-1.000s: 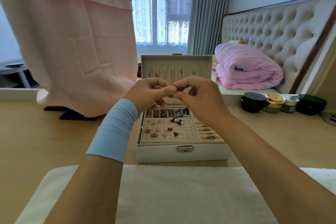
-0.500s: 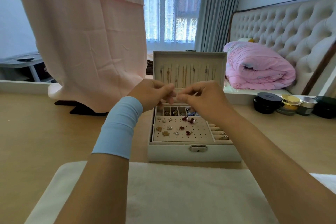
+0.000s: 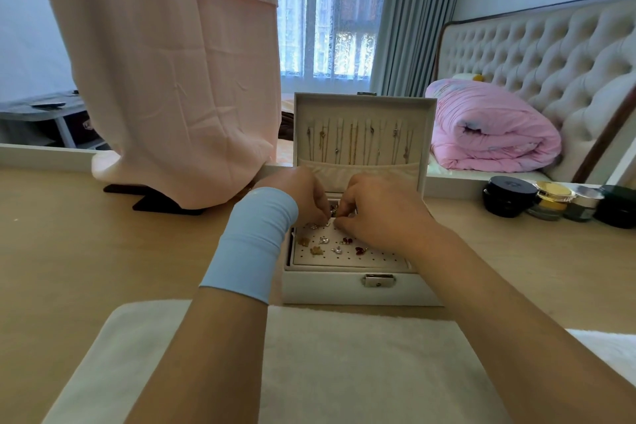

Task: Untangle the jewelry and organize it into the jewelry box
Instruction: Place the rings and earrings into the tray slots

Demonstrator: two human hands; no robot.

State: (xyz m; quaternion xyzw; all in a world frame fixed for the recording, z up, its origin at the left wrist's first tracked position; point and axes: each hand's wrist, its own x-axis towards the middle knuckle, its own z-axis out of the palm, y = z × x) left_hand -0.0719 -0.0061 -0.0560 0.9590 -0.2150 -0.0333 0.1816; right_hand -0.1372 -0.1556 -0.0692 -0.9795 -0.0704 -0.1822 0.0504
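Starting at the left, a pink cloth is seen draped onto the wooden desk. The left hand, worn with a blue wrist sleeve, is held over the rear of the open jewelry box, fingers curled downward. A small silvery piece is pinched between the fingertips of both hands, just above the perforated earring panel; its type cannot be told. Earrings are noted pinned on the panel, necklaces hung in the upright lid. The right hand is curled likewise, fingertips meeting the left's. Cosmetic jars are lined up at far right.
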